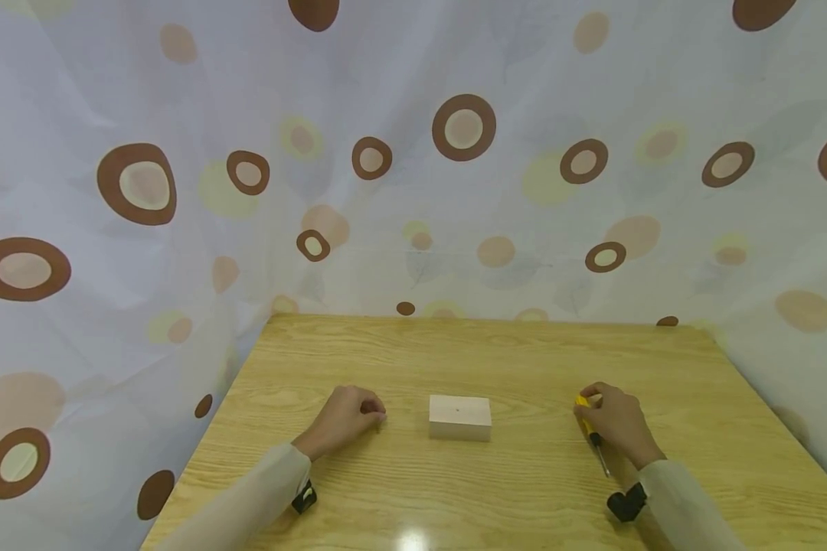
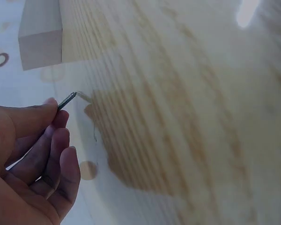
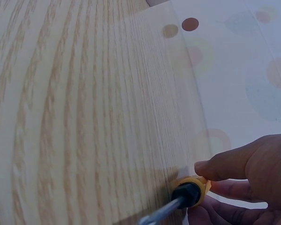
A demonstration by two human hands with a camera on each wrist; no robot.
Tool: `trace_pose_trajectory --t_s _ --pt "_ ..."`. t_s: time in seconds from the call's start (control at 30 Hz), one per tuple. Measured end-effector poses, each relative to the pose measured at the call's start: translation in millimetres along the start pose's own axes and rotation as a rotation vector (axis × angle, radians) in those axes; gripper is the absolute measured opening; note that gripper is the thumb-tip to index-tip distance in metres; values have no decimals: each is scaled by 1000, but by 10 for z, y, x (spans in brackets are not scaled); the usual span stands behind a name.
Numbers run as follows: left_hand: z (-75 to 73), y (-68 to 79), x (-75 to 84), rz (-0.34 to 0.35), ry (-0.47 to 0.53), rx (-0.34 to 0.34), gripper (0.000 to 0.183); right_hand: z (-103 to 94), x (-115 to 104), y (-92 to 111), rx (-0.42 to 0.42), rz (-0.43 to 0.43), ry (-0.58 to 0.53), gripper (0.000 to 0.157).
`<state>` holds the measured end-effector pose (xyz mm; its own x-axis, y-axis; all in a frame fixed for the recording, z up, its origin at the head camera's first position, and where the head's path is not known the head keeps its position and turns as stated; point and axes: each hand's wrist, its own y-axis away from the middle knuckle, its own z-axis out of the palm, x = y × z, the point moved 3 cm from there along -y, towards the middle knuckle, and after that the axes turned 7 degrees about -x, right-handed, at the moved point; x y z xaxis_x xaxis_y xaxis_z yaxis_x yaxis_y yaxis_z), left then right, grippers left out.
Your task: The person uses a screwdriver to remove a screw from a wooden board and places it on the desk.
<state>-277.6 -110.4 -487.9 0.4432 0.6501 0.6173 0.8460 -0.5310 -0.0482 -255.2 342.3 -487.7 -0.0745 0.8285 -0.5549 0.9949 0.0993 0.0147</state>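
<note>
Between thumb and forefinger my left hand [image 1: 344, 419] pinches a screw [image 2: 68, 100], its threaded point sticking out past the fingertips in the left wrist view. To the right of that hand, a pale wooden block [image 1: 459, 418] lies on the table with a small dark hole in its top. My right hand [image 1: 615, 419] holds a screwdriver [image 1: 588, 422] by its yellow and black handle. The screwdriver's metal shaft [image 3: 163, 212] points back toward the wrist, low over the table. The screw's head is hidden by the left fingers.
Both hands are above a wood-grain table [image 1: 413, 360]. A white curtain [image 1: 413, 191] patterned with brown and pale circles hangs behind the table and along both sides. Each wrist wears a small black device [image 1: 305, 497] beside a pale sleeve.
</note>
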Motion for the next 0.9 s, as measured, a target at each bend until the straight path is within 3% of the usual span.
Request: trace_pose_trajectory --t_s 0.67,0.9 --pt "70 -14 -42 -55 -13 0 6 12 21 33 2 14 1 39" --pt "-49 -10 4 -27 -14 15 7 2 1 26 2 7 7 46"
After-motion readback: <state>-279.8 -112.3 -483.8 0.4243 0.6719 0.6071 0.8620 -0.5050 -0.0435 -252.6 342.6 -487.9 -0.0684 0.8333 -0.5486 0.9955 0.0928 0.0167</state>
